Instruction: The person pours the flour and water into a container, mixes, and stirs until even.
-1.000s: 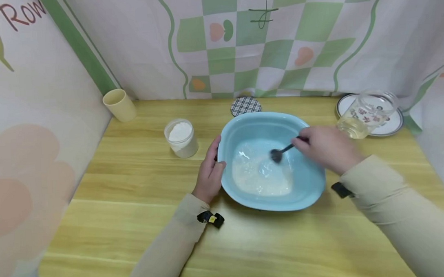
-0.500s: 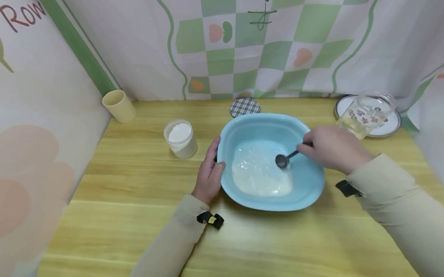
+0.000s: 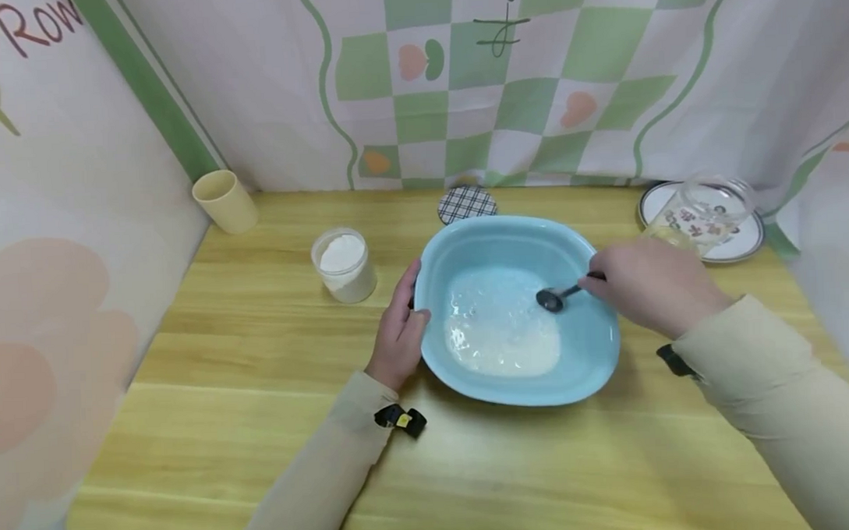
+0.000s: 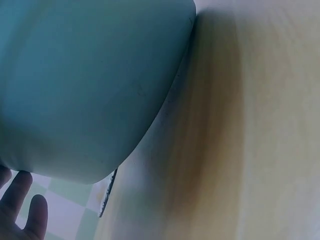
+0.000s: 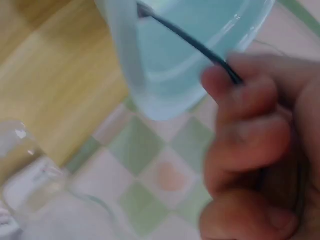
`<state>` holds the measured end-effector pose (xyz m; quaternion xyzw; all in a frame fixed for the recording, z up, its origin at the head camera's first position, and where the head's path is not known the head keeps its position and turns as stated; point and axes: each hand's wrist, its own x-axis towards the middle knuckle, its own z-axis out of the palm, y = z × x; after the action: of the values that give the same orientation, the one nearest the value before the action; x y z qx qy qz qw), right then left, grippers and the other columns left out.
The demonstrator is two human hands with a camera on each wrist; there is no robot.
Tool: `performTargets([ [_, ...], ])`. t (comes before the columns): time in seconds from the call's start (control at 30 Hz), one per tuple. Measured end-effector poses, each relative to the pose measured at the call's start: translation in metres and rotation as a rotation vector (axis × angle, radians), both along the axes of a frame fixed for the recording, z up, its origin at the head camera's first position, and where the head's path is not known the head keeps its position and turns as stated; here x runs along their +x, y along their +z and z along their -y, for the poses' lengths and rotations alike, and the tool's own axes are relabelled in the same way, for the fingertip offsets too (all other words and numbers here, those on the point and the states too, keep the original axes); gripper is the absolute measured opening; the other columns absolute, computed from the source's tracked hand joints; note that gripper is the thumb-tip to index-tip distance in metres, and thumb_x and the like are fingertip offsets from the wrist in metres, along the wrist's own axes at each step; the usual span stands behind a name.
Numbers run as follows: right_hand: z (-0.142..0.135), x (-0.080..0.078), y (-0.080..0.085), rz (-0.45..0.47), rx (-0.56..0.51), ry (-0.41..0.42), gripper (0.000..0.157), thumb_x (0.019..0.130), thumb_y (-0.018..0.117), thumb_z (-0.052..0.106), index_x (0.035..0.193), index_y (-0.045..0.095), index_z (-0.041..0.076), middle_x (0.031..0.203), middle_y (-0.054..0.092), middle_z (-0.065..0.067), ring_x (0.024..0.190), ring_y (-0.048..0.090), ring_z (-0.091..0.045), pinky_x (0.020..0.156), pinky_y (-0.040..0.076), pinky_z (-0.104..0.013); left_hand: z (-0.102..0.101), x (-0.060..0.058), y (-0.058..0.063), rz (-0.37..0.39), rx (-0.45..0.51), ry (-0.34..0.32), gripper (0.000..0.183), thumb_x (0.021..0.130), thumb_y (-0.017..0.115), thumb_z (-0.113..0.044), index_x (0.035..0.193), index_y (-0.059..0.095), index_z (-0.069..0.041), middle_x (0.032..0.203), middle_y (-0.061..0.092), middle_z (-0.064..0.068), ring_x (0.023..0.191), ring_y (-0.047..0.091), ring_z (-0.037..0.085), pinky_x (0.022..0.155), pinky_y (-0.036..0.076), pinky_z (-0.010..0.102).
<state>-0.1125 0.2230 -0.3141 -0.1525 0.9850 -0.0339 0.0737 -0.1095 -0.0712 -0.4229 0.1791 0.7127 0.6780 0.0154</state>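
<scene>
A light blue basin [image 3: 521, 229] stands on the wooden table with a milky white mixture [image 3: 512, 352] pooled in its bottom. My left hand [image 3: 395, 336] holds its left side, thumb at the rim and fingers along the outer wall; in the left wrist view a few fingertips [image 4: 37, 215] show by that wall. Between thumb and curled fingers, my right hand [image 3: 657, 284] grips the handle of a dark measuring spoon [image 3: 550, 299]. The spoon's bowl is inside the basin, over the right part of the mixture. In the right wrist view, the basin wall partly hides the spoon's bowl.
Left of the basin stands a clear jar of white powder [image 3: 343, 260], with a yellow cup [image 3: 226, 206] farther back. A plaid coaster [image 3: 467, 203] lies behind the basin. A clear jar [image 3: 717, 200] with yellowish liquid overlaps a patterned plate [image 3: 740, 246] beyond my right hand.
The spoon has moved right inside the basin, and my right hand with it. The mixture's surface has shifted. My left hand stays at the basin's left side.
</scene>
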Motion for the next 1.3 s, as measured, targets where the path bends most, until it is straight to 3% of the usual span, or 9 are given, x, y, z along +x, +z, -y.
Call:
performTargets([
  [0.03,0.001,0.005,0.002,0.017,0.016,0.031,0.019,0.095,0.067,0.024,0.078,0.070,0.016,0.061,0.053,0.005,0.055,0.047,-0.015,0.048,0.037,-0.030,0.000,0.002,0.005,0.008,-0.005,-0.002,0.066,0.097,0.034,0.008,0.160,0.017,-0.003,0.163,0.027,0.014,0.143,0.038,0.029,0.111,0.040,0.036],
  [0.17,0.011,0.017,0.003,0.081,0.023,0.156,0.022,0.092,0.072,0.024,0.071,0.065,0.023,0.060,0.051,0.009,0.054,0.046,-0.011,0.049,0.039,-0.028,-0.001,0.002,0.005,0.007,0.001,0.001,0.066,0.097,0.034,0.008,0.159,0.018,-0.003,0.162,0.029,0.017,0.141,0.041,0.033,0.108,0.043,0.040],
  [0.27,0.013,0.014,0.002,0.084,-0.006,0.168,0.022,0.091,0.072,0.022,0.071,0.065,0.022,0.062,0.054,0.010,0.054,0.049,-0.010,0.050,0.043,-0.028,-0.002,0.003,0.005,0.005,0.007,0.000,0.066,0.096,0.034,0.008,0.160,0.017,-0.003,0.161,0.029,0.018,0.140,0.042,0.036,0.106,0.045,0.042],
  [0.5,0.003,0.001,-0.012,-0.141,-0.095,0.174,0.009,0.093,0.071,0.017,0.086,0.076,0.016,0.078,0.069,0.004,0.066,0.062,-0.015,0.060,0.054,-0.038,-0.001,0.005,0.004,-0.018,0.002,-0.002,0.066,0.096,0.034,0.009,0.159,0.018,0.000,0.161,0.028,0.020,0.141,0.040,0.036,0.108,0.044,0.042],
  [0.67,0.004,0.003,-0.022,-0.237,-0.105,0.188,0.010,0.093,0.069,0.014,0.096,0.078,0.011,0.079,0.067,-0.002,0.062,0.060,-0.017,0.054,0.053,-0.038,0.000,0.005,0.006,-0.031,0.013,-0.008,0.066,0.096,0.034,0.010,0.159,0.017,0.000,0.161,0.028,0.020,0.141,0.041,0.037,0.108,0.044,0.046],
  [0.87,0.009,0.014,-0.015,-0.100,-0.100,0.257,0.008,0.090,0.072,0.018,0.086,0.077,0.022,0.078,0.069,0.008,0.063,0.060,-0.007,0.053,0.052,-0.030,0.000,0.004,0.006,-0.034,0.007,-0.002,0.065,0.095,0.034,0.009,0.158,0.018,0.003,0.160,0.029,0.022,0.140,0.041,0.038,0.107,0.044,0.046],
  [0.97,0.008,0.014,-0.010,-0.140,-0.133,0.281,0.007,0.090,0.073,0.016,0.089,0.079,0.019,0.083,0.072,0.005,0.068,0.066,-0.011,0.057,0.056,-0.034,0.000,0.004,0.007,-0.028,0.006,0.005,0.065,0.095,0.034,0.009,0.158,0.019,0.002,0.160,0.030,0.021,0.140,0.042,0.038,0.107,0.044,0.045],
  [1.1,0.006,0.007,-0.011,-0.239,-0.126,0.240,0.013,0.090,0.072,0.012,0.100,0.079,0.008,0.081,0.070,-0.003,0.065,0.065,-0.018,0.055,0.055,-0.038,0.000,0.005,0.008,-0.027,0.009,0.006,0.065,0.095,0.035,0.009,0.158,0.020,0.001,0.160,0.031,0.020,0.138,0.044,0.038,0.106,0.046,0.046],
  [1.3,0.007,0.013,-0.019,-0.141,-0.156,0.285,0.013,0.089,0.074,0.016,0.100,0.081,0.013,0.087,0.074,0.001,0.073,0.070,-0.016,0.060,0.058,-0.035,0.000,0.004,0.004,-0.027,0.014,0.003,0.066,0.095,0.034,0.006,0.159,0.019,-0.001,0.160,0.030,0.019,0.137,0.045,0.040,0.103,0.047,0.048],
])
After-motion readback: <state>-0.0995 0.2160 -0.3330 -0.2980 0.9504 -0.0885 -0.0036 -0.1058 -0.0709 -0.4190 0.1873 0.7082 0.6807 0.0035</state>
